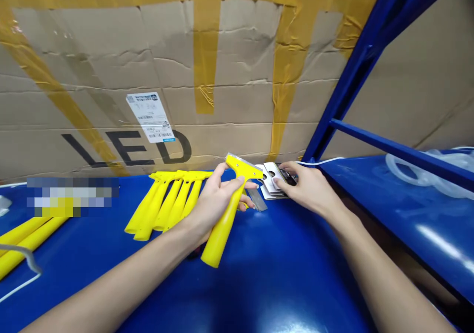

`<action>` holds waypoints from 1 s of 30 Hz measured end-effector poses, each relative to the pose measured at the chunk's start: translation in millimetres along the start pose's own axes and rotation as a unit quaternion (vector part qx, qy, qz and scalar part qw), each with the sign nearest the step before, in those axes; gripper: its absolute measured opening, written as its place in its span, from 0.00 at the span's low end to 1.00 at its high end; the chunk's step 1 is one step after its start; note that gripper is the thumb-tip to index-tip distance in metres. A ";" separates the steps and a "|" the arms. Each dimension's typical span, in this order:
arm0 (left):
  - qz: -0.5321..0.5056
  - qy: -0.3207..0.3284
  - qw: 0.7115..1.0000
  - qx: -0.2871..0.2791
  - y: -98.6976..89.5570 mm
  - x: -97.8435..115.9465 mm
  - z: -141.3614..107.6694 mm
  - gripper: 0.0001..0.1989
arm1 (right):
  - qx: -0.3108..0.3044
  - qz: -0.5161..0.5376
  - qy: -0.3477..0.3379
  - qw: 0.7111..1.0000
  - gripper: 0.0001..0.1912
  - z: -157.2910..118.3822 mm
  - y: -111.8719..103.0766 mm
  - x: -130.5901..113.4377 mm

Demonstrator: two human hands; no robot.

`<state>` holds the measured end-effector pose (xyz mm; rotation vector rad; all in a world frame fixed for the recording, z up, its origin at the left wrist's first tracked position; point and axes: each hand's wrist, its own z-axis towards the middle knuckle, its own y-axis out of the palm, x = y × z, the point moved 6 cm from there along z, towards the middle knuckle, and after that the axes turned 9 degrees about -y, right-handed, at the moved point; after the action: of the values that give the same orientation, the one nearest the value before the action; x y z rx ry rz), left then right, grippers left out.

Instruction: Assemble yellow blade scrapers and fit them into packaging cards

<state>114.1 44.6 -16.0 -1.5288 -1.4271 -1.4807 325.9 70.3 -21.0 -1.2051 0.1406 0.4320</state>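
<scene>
My left hand (215, 197) is closed around a yellow scraper (225, 219), its wide head pointing up and away and its handle slanting down toward me. A metal strip runs along the top of that head. Just past my left fingertips is a flat grey metal blade (258, 200); whether the fingers touch it I cannot tell. My right hand (311, 187) grips small black-and-white card packets (274, 177) between thumb and fingers, on the blue surface. Several more yellow scrapers (174, 202) lie side by side left of my left hand.
A large taped cardboard box (244, 76) stands behind the blue tabletop (259, 283). Blue metal framing (348, 91) rises at right, with clear plastic tubing (425, 172) beyond it. Long yellow handles (33, 234) and a white cable (20, 288) lie at left.
</scene>
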 end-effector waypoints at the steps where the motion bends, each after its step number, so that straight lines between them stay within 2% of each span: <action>1: -0.002 -0.005 1.000 -0.003 3.7 -3.2 2.9 0.17 | -0.024 -0.009 0.004 1.000 0.23 -0.8 2.7 -0.4; 5: -0.006 -0.021 1.000 -0.003 6.7 -11.0 9.4 0.19 | -0.064 -0.029 -0.001 0.998 0.27 -2.0 6.6 -3.1; 12: -0.027 -0.009 0.999 0.029 -16.7 9.2 7.0 0.10 | -0.006 -0.130 -0.042 0.991 0.23 -0.3 -6.7 -6.3; 14: -0.042 -0.011 0.998 0.034 -25.2 16.1 4.1 0.07 | 0.058 -0.153 -0.061 0.985 0.18 -2.3 -17.3 -12.0; 16: -0.078 -0.013 0.997 0.025 -33.0 21.7 0.8 0.03 | 0.158 -0.130 -0.085 0.975 0.12 -7.3 -31.5 -23.0; 18: -0.131 -0.002 0.991 0.006 -40.4 27.7 -2.7 0.04 | 0.246 -0.044 -0.097 0.963 0.06 -13.3 -42.3 -34.9; 19: -0.158 0.009 0.987 -0.003 -44.2 31.0 -4.5 0.05 | 0.262 0.022 -0.092 0.960 0.05 -14.5 -43.1 -39.5; 21: -0.196 0.030 0.980 -0.006 -53.5 37.3 -7.8 0.07 | 0.231 0.180 -0.071 0.953 0.09 -12.0 -33.4 -48.2; 24: -0.218 0.042 0.975 0.013 -68.3 43.6 -11.5 0.08 | 0.141 0.365 -0.028 0.920 0.16 -6.8 -6.3 -60.4; 28: -0.222 0.061 0.973 0.012 -81.6 50.1 -15.3 0.06 | 0.057 0.508 0.040 0.858 0.23 -7.9 29.2 -68.3; 30: -0.221 0.076 0.972 0.019 -86.0 51.7 -17.0 0.07 | 0.025 0.534 0.051 0.843 0.22 -10.9 41.9 -73.6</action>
<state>19.4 67.2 13.5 -1.0867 -1.7664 -1.7694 243.6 53.9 -37.1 -1.0048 0.9396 1.3257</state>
